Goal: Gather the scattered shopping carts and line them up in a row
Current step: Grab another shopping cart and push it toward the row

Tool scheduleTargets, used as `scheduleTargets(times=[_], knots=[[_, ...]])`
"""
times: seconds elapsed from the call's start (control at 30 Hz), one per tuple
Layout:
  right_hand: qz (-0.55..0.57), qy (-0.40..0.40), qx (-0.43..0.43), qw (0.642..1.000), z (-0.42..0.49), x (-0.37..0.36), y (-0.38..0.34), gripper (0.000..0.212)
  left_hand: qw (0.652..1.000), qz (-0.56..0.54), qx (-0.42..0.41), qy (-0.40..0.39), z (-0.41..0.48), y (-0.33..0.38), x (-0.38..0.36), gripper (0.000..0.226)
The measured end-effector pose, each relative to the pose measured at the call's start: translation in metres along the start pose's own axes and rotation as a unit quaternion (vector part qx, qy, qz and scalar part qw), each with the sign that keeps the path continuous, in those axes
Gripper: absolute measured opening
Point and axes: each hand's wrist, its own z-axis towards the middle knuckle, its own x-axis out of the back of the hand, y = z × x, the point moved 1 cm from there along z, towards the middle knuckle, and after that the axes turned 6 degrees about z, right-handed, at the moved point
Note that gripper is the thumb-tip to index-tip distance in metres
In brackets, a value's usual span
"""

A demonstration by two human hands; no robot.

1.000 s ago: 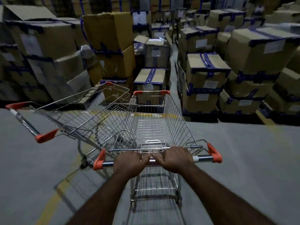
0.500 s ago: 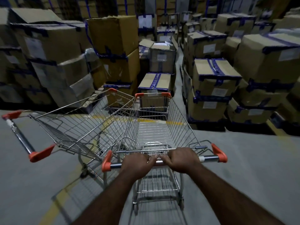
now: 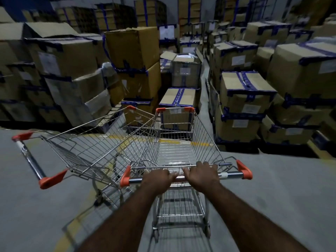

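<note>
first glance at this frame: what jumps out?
Two wire carts with orange corner caps dominate the centre. The left hand and right hand grip the handle bar of the near cart, and a second cart stands angled close at its left. Stacked cardboard boxes bound in blue tape wall off the whole background.

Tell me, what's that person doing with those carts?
A person is gripping the handle bar of one wire shopping cart with the left hand and right hand. A second cart stands close on its left, angled toward it, so they are not lined up yet. Stacked cardboard boxes sit ahead.
</note>
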Motion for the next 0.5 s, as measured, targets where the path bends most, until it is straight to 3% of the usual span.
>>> scheduleTargets(times=[0.2,0.33,0.5], knots=[[0.053,-0.008,-0.049,0.997,0.001,0.002,-0.011,0.064,0.999,-0.004,-0.010,-0.038,-0.003,0.003,0.014,0.059],[0.094,0.001,-0.016,0.995,-0.003,0.003,-0.011,0.060,0.999,0.016,-0.001,-0.043,-0.006,0.007,0.019,0.051],[0.226,0.002,0.039,0.973,-0.003,0.015,-0.002,0.057,1.000,-0.008,-0.001,-0.017,-0.016,0.007,0.029,0.044]])
